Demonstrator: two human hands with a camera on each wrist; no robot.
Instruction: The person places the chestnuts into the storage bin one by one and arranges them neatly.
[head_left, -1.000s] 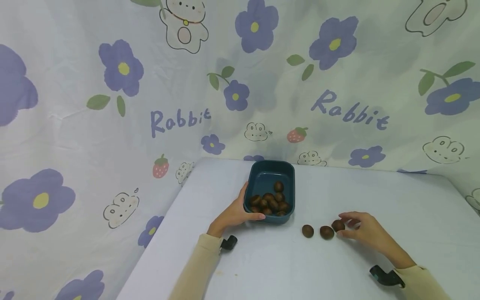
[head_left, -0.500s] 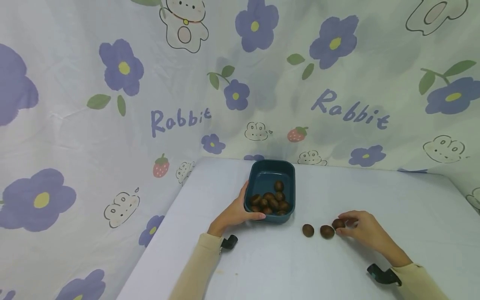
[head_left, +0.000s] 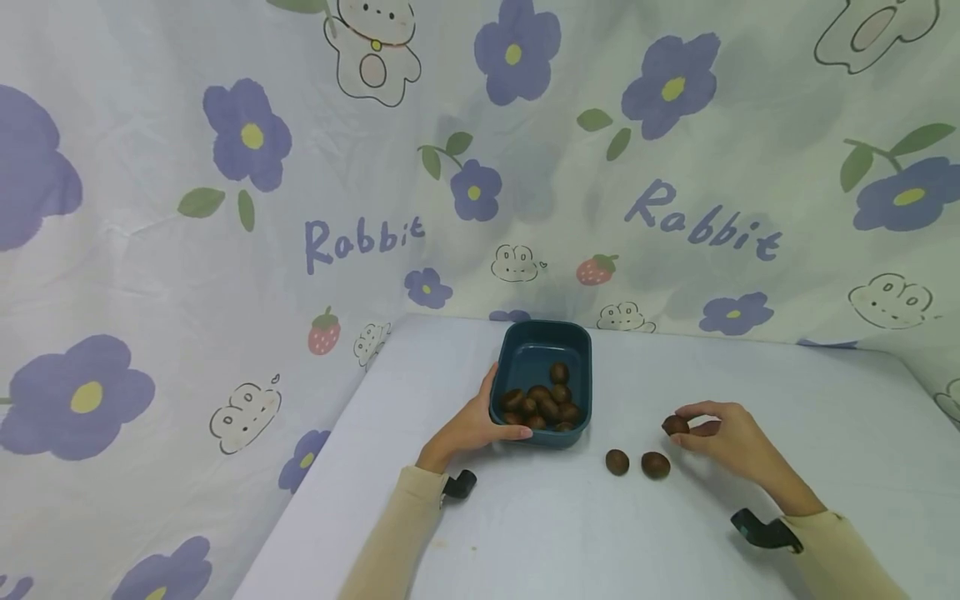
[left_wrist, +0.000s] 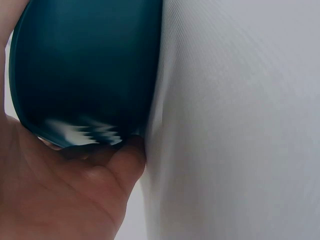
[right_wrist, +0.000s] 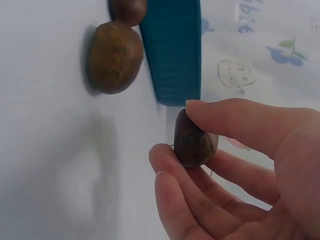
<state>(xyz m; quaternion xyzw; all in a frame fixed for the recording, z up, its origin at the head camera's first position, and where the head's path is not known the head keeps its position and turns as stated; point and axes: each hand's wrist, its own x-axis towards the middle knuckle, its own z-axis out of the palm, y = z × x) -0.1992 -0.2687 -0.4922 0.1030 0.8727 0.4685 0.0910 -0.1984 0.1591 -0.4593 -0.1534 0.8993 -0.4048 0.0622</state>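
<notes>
My left hand [head_left: 472,423] grips the near left corner of a dark teal box [head_left: 545,333], thumb along its front and fingers on its side. Several brown chestnuts [head_left: 548,408] lie heaped in the near half of the box. To the right, my right hand [head_left: 731,437] pinches one chestnut [right_wrist: 192,142] between thumb and fingers, raised off the table. Two loose chestnuts rest on the tabletop between box and right hand: one on the left [head_left: 617,462] and one on the right [head_left: 656,465]. The left wrist view shows only the box's outside and the hand.
A white cloth covers the table [head_left: 540,533]. Behind and to the left hangs a curtain [head_left: 555,225] printed with flowers and rabbits. A black wrist camera [head_left: 763,530] sits on the right sleeve, another camera [head_left: 460,484] on the left one.
My right hand has closed its pinch on the rightmost chestnut and lifted it off the table, slightly up and away from the two others. The left hand and box have stayed put.
</notes>
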